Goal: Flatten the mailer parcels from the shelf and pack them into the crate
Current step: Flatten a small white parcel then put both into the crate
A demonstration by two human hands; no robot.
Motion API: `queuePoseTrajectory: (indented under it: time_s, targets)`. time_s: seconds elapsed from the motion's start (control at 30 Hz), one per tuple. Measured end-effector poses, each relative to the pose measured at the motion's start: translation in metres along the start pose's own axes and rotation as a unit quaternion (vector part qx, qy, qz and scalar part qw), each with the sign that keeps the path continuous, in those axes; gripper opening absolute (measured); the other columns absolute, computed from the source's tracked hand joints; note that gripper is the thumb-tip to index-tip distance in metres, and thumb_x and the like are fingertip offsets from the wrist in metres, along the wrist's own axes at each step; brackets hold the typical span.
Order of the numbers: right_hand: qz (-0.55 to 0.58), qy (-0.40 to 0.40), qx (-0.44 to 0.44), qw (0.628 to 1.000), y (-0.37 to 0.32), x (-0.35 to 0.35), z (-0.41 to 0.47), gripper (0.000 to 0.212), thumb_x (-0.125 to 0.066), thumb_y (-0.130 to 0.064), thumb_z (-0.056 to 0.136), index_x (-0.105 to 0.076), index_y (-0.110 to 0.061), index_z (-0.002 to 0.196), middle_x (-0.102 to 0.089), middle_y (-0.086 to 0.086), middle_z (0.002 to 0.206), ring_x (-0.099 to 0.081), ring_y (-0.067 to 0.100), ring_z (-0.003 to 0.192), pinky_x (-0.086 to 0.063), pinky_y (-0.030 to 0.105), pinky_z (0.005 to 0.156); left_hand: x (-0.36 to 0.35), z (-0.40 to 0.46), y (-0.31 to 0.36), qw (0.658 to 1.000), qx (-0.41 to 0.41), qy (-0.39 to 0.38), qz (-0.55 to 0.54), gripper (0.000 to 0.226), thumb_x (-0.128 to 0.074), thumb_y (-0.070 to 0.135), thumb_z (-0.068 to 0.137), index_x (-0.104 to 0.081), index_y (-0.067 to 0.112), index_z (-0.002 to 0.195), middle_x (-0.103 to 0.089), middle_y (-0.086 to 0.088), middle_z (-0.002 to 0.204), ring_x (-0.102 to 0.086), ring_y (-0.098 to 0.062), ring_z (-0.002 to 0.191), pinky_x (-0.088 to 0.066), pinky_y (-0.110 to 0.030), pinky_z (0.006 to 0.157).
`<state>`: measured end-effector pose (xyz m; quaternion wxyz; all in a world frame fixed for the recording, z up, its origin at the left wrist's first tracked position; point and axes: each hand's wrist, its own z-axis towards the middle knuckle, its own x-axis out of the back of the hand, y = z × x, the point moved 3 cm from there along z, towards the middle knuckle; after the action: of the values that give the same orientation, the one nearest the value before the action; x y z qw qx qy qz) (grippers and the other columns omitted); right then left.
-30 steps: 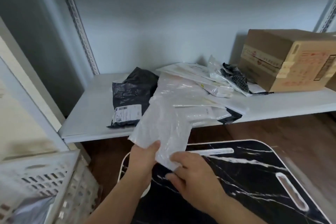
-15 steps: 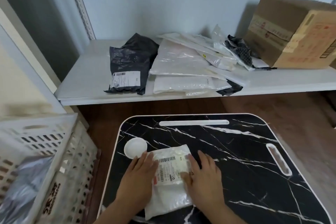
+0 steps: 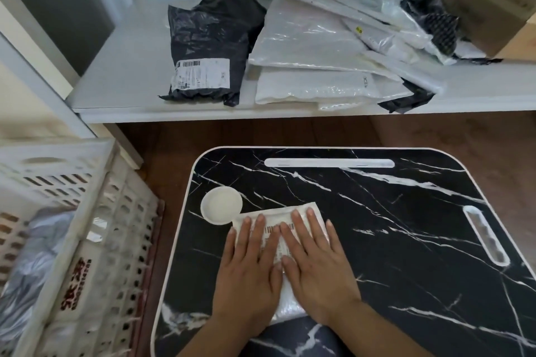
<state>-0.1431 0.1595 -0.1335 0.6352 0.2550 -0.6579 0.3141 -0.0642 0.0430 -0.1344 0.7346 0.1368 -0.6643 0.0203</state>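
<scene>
A small white mailer with a barcode label lies on the black marble-pattern tray table. My left hand and my right hand lie flat on it side by side, fingers straight, pressing it down; most of the mailer is hidden under them. On the white shelf behind lie a black mailer with a label and a pile of white and clear mailers. The white slotted crate stands at the left, with a grey bag inside.
A brown cardboard box sits at the shelf's right end. A round white recess lies in the table's left side, touching the mailer's corner. Brown wooden floor shows between shelf and table.
The white mailer came off the shelf pile and down onto the tray table. Both hands went from gripping it to lying flat on top, now closer together over its label.
</scene>
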Motion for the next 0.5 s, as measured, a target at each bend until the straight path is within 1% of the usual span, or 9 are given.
queuePoseTrajectory:
  time_s: [0.13, 0.2, 0.27, 0.3, 0.37, 0.4, 0.43, 0.5]
  targets:
    - [0.004, -0.03, -0.009, 1.0, 0.0, 0.0, -0.002, 0.059, -0.009, -0.046, 0.101, -0.038, -0.021, 0.145, -0.026, 0.005, 0.156, -0.019, 0.028, 0.145, -0.018, 0.049, 0.108, -0.001, -0.001, 0.002, 1.0, 0.003, -0.017, 0.0, 0.057, -0.032, 0.04, 0.094, -0.036, 0.016, 0.145, -0.028, -0.011, 0.154, -0.023, -0.03, 0.144, -0.022, -0.049, 0.11]
    - [0.009, -0.051, -0.014, 0.999, 0.0, -0.002, -0.001, 0.058, -0.009, -0.046, 0.101, -0.038, -0.022, 0.146, -0.027, 0.004, 0.156, -0.02, 0.028, 0.145, -0.018, 0.049, 0.108, -0.003, 0.0, 0.002, 0.999, 0.007, -0.034, -0.002, 0.057, -0.029, 0.04, 0.095, -0.034, 0.016, 0.146, -0.027, -0.011, 0.155, -0.021, -0.03, 0.144, -0.021, -0.049, 0.11]
    - [0.021, -0.062, -0.008, 0.998, 0.002, 0.002, 0.001, 0.057, -0.01, -0.047, 0.101, -0.033, -0.023, 0.148, -0.027, 0.003, 0.156, -0.017, 0.026, 0.146, -0.016, 0.047, 0.109, -0.001, 0.001, 0.0, 0.999, 0.004, -0.042, 0.005, 0.055, -0.022, 0.041, 0.098, -0.034, 0.018, 0.147, -0.027, -0.011, 0.155, -0.022, -0.03, 0.144, -0.021, -0.048, 0.109]
    - [0.026, -0.066, 0.002, 0.997, 0.005, 0.006, 0.0, 0.056, -0.01, -0.049, 0.101, -0.026, -0.025, 0.15, -0.022, 0.003, 0.158, -0.012, 0.023, 0.147, -0.012, 0.046, 0.11, 0.001, 0.0, -0.003, 0.999, 0.0, -0.044, 0.01, 0.055, -0.017, 0.042, 0.099, -0.033, 0.019, 0.147, -0.028, -0.01, 0.155, -0.021, -0.03, 0.144, -0.021, -0.048, 0.109]
    - [0.033, -0.067, 0.029, 0.997, 0.014, 0.01, -0.006, 0.06, -0.01, -0.058, 0.099, -0.008, -0.03, 0.152, -0.002, -0.002, 0.161, 0.004, 0.017, 0.148, 0.001, 0.043, 0.114, 0.005, -0.007, -0.011, 0.999, -0.007, -0.049, 0.021, 0.057, -0.012, 0.046, 0.099, -0.031, 0.021, 0.147, -0.026, -0.009, 0.155, -0.018, -0.028, 0.145, -0.019, -0.046, 0.11]
    - [0.031, -0.069, 0.035, 0.997, 0.017, 0.012, -0.012, 0.064, -0.012, -0.063, 0.097, -0.008, -0.031, 0.152, 0.002, -0.003, 0.16, 0.006, 0.016, 0.148, 0.002, 0.045, 0.114, 0.007, -0.012, -0.014, 0.998, -0.007, -0.051, 0.023, 0.058, -0.013, 0.049, 0.099, -0.03, 0.022, 0.148, -0.025, -0.009, 0.156, -0.017, -0.028, 0.145, -0.019, -0.047, 0.11]
    - [0.017, -0.058, 0.043, 0.997, 0.017, 0.015, -0.018, 0.068, -0.015, -0.067, 0.095, -0.014, -0.03, 0.152, -0.004, -0.001, 0.161, 0.001, 0.019, 0.148, -0.002, 0.049, 0.113, 0.01, -0.017, -0.016, 0.998, -0.003, -0.052, 0.022, 0.059, -0.016, 0.052, 0.098, -0.03, 0.023, 0.148, -0.024, -0.008, 0.156, -0.017, -0.029, 0.145, -0.018, -0.048, 0.11]
    - [-0.01, -0.069, 0.042, 0.997, 0.016, 0.015, -0.025, 0.07, -0.022, -0.07, 0.094, -0.027, -0.027, 0.15, -0.017, 0.001, 0.159, -0.011, 0.024, 0.147, -0.011, 0.054, 0.108, 0.012, -0.021, -0.018, 0.998, 0.008, -0.064, 0.023, 0.061, -0.018, 0.057, 0.097, -0.029, 0.026, 0.148, -0.023, -0.007, 0.157, -0.018, -0.031, 0.145, -0.018, -0.05, 0.11]
